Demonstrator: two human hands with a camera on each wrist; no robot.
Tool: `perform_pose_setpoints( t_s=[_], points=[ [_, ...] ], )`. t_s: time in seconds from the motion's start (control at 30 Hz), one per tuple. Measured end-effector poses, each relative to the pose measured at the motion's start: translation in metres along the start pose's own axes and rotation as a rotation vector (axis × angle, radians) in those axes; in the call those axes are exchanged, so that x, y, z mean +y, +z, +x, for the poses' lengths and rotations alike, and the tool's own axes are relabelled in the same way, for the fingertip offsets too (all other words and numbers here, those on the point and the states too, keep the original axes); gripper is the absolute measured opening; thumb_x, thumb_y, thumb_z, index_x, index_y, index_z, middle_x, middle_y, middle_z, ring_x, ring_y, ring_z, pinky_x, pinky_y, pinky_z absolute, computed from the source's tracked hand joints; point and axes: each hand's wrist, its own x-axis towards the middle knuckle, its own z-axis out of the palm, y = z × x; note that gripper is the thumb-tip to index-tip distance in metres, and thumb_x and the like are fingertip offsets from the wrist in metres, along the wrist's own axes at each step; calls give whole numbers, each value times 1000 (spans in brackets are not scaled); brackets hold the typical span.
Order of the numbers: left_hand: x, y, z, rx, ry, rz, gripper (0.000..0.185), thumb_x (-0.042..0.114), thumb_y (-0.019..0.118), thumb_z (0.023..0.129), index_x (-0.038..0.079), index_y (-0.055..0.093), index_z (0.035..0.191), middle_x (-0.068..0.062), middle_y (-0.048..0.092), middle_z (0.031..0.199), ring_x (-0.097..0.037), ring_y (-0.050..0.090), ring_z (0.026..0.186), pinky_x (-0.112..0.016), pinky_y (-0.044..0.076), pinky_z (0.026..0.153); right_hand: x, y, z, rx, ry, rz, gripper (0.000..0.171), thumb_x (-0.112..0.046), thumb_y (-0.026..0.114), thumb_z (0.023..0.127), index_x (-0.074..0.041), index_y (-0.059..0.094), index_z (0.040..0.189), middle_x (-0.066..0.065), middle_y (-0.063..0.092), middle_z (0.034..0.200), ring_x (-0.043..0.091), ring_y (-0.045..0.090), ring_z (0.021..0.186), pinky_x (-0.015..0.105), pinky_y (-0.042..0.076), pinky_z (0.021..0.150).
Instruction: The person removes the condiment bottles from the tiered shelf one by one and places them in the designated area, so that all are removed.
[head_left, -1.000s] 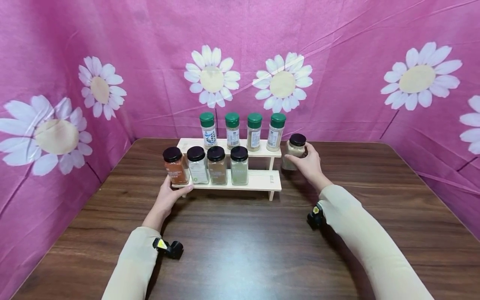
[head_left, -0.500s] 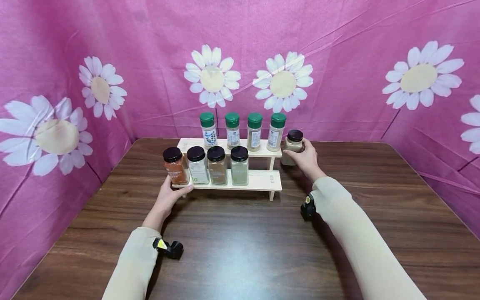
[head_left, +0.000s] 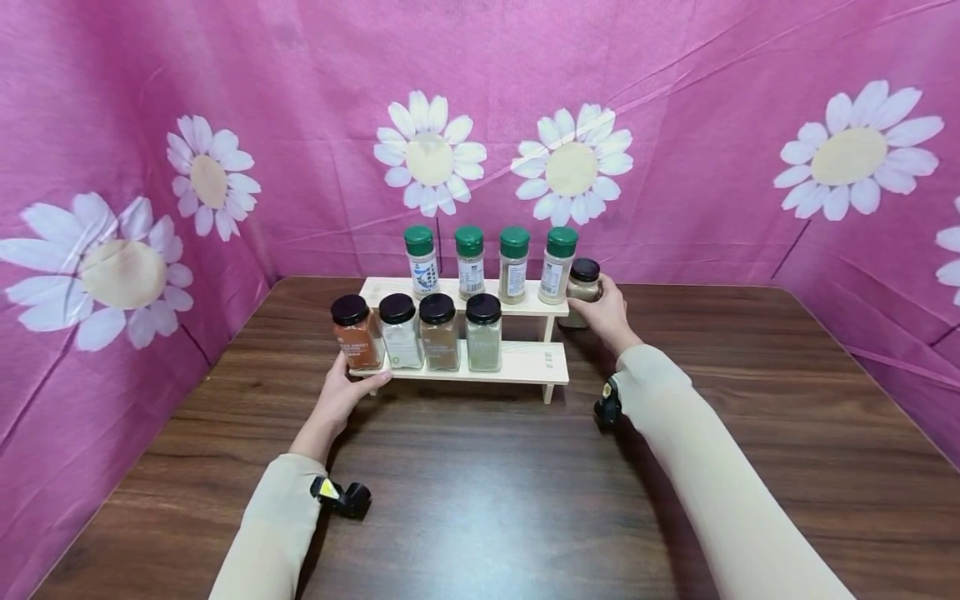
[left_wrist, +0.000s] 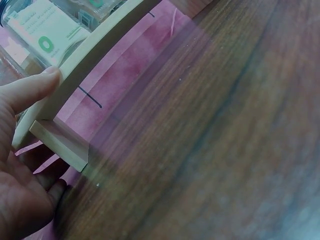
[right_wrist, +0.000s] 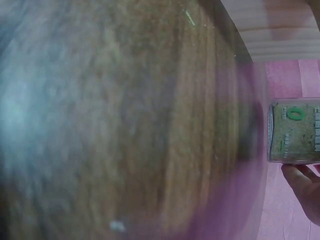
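Observation:
A two-tier pale wooden rack (head_left: 517,366) stands on the dark wooden table (head_left: 480,500). Its upper shelf carries several green-capped spice bottles (head_left: 514,263); the lower shelf carries several black-capped jars (head_left: 438,331). My right hand (head_left: 609,314) grips a black-capped jar of pale spice (head_left: 582,287), held upright just right of the upper shelf's end. The right wrist view shows this jar (right_wrist: 294,132) with fingertips (right_wrist: 300,182) on it. My left hand (head_left: 341,393) holds the rack's lower left corner, thumb (left_wrist: 31,89) on the shelf edge (left_wrist: 90,57).
Pink cloth with white daisies (head_left: 570,167) hangs behind and on both sides of the table. A small black clip device (head_left: 345,497) is on my left sleeve and another (head_left: 606,406) on my right sleeve.
My right hand has carried the black-capped jar up and to the left, from beside the rack's right end to next to the upper shelf. The left hand has stayed on the rack.

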Motion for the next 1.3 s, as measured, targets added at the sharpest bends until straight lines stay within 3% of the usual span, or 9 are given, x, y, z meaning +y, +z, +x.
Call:
perform_pose_setpoints(
  t_s=[0.27, 0.83, 1.13, 1.3],
  points=[
    [-3, 2, 1, -2, 21, -8, 67, 6, 68, 71, 6, 31, 127, -13, 39, 122, -19, 37, 102, -25, 34, 77, -1, 3, 0, -18, 23, -42, 58, -17, 68, 71, 0, 43, 120, 18, 52, 109, 31, 44, 100, 40, 30, 88],
    [-3, 2, 4, -3, 24, -3, 68, 7, 69, 71, 7, 31, 128, -13, 38, 123, -19, 36, 104, -28, 31, 81, -3, 3, 2, -48, 78, -47, 60, -16, 67, 72, 0, 39, 123, 19, 49, 113, 32, 43, 103, 40, 31, 88],
    [-4, 1, 2, -1, 27, -10, 67, 7, 68, 72, 6, 31, 128, -13, 38, 124, -20, 36, 106, -30, 30, 85, -6, 2, 0, -82, 53, 30, 64, -10, 65, 73, -1, 33, 128, 20, 45, 119, 31, 41, 106, 38, 30, 90],
    [-4, 0, 2, 5, 16, -10, 67, 7, 68, 72, 6, 31, 127, -13, 39, 123, -20, 36, 106, -30, 30, 84, -11, -2, -4, -108, 67, 112, 70, -8, 65, 74, 1, 26, 132, 22, 34, 129, 32, 35, 113, 36, 29, 92]
  ],
)
